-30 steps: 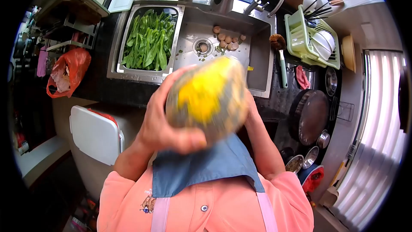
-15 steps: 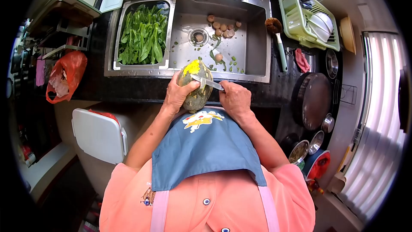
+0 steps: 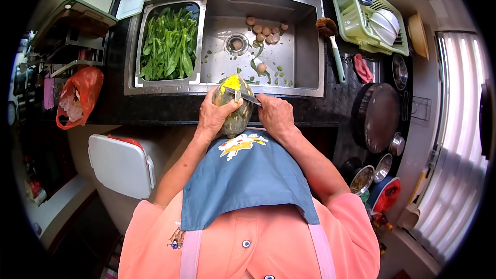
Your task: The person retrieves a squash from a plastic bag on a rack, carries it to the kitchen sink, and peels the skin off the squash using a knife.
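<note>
Head view: left hand (image 3: 213, 114) has fingers clamped on a squash (image 3: 239, 119) pointing long-ways toward the near sink edge (image 3: 274, 91); right hand (image 3: 277, 114) grips a knife (image 3: 249, 97) across it.

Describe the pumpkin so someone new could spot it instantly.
Find the steel sink. At its near edge, the left hand grips the pumpkin while the right hand holds a knife. Unlike the leafy greens, it's bulky and mottled, with a bright yellow patch.
</note>
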Available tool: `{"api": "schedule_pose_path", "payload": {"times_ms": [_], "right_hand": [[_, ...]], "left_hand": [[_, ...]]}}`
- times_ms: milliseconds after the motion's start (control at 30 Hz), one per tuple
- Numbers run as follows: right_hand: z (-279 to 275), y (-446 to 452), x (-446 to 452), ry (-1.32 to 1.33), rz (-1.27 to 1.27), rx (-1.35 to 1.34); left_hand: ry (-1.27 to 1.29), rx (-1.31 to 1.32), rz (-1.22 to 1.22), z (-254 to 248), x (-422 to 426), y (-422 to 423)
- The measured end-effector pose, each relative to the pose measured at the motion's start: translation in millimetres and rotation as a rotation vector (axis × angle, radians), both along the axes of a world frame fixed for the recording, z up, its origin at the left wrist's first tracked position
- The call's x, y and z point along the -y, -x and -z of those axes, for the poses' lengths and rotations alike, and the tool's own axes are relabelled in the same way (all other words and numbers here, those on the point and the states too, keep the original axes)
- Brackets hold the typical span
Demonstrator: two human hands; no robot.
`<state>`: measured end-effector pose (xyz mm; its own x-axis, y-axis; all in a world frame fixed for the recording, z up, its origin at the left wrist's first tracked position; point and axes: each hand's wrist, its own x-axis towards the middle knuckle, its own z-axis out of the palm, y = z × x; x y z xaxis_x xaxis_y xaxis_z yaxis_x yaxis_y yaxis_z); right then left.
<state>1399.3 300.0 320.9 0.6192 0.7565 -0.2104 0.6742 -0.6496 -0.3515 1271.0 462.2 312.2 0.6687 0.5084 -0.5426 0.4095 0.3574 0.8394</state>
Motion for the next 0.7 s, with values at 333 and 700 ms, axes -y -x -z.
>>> {"api": "schedule_pose_path", "payload": {"times_ms": [333, 700], "right_hand": [[-8.9, -17.9, 2.2, 0.113, -0.011, -0.017], [-8.6, -27.3, -1.3, 0.143, -0.037, -0.073]], "left_hand": [[0.026, -0.019, -0.022, -2.6, 1.2, -3.4], [-0.002, -0.035, -0.023, 1.1, 1.9, 0.0]]}}
